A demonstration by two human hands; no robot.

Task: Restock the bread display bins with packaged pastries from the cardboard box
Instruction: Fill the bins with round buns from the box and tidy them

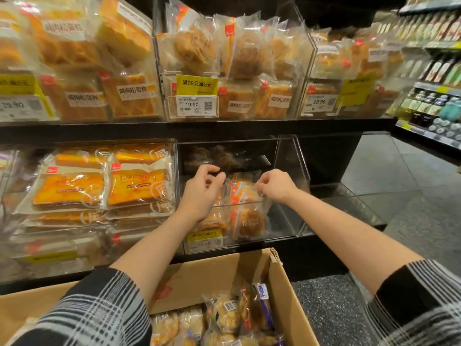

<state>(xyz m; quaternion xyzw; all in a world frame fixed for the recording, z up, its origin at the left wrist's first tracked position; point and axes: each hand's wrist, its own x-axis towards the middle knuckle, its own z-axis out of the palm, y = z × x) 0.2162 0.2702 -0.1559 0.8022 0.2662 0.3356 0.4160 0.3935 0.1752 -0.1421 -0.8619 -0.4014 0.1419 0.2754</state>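
Both my hands reach into a clear acrylic display bin (pixel 287 171) on the lower shelf. My left hand (pixel 203 189) has its fingers curled over the top edge of a packaged pastry at the bin's left side. My right hand (pixel 274 186) pinches the upper corner of a clear pastry packet (pixel 245 193) standing upright in the bin. Another round pastry packet (pixel 249 221) shows through the bin's front wall below. An open cardboard box (pixel 224 273) sits beneath my arms, with several packaged pastries (pixel 224 318) inside.
Full bins of packaged cakes line the upper shelf (pixel 199 58) and the lower left (pixel 99 186). Yellow price tags (pixel 197 84) hang on the bin fronts. At the right a dark tiled aisle floor (pixel 399 176) leads to shelves of bottles (pixel 436 103).
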